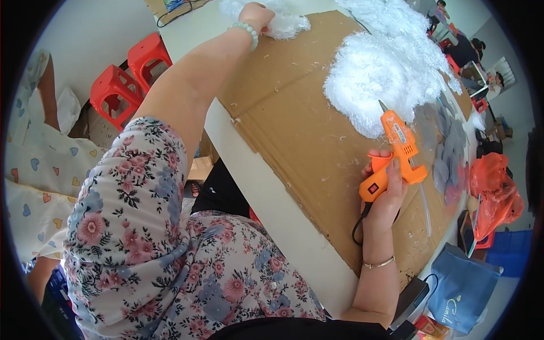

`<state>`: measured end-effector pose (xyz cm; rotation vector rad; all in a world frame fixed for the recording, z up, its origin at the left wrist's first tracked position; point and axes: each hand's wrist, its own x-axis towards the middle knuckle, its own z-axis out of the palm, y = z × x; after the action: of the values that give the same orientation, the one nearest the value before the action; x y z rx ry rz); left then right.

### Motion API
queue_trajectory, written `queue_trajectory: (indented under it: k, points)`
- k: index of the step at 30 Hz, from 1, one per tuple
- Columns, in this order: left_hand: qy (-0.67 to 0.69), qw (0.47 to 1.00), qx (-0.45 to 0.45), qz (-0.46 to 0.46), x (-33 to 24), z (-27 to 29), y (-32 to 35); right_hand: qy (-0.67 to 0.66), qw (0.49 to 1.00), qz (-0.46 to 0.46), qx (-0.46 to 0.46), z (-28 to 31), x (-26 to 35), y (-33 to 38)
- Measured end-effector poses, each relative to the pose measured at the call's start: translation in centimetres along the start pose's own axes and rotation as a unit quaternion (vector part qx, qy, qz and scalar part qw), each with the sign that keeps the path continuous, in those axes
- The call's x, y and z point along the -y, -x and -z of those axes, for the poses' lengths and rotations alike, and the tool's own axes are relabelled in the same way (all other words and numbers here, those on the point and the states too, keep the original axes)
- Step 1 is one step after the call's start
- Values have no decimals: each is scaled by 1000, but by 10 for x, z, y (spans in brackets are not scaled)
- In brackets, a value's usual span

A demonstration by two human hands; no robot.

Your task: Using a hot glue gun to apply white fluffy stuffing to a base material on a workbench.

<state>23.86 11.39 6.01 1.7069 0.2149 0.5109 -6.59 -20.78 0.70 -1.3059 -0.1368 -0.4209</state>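
Probably very light and soft, that clump of white feathery fluff (283, 24) at the far end of the cardboard sheet (294, 130): loose strands, easily crushed or shed, likely to cling to fingers and drift with any draught. Best taken with a gentle pinch at the thick middle rather than at the wispy edge. Lies under and just beside the left hand (255, 14), which reaches far forward with the arm stretched out and appears closed on the clump's near side, though how firmly cannot be told.

Held upright in the right hand (385, 195), an orange hot glue gun (396, 153): rigid plastic, moderately light, hot at the metal nozzle, so gripped by the handle only, fingers wrapped round it near the trigger. Nozzle points toward the large white fluffy piece (374, 79), just short of its near edge. Well apart from each other, the two hands. Translucent glue stick (425, 204) rests on the cardboard close by the right hand.
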Motion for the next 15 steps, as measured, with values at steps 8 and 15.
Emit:
queue_trajectory:
  k: [8,15]
  points:
    - [-349,870,-122,-327,-11,6,48,6,1000,-9,12,10,-6,-7]
    - [-553,499,-31,-667,7,-10,68,17,999,-16,23,7,-3,-8]
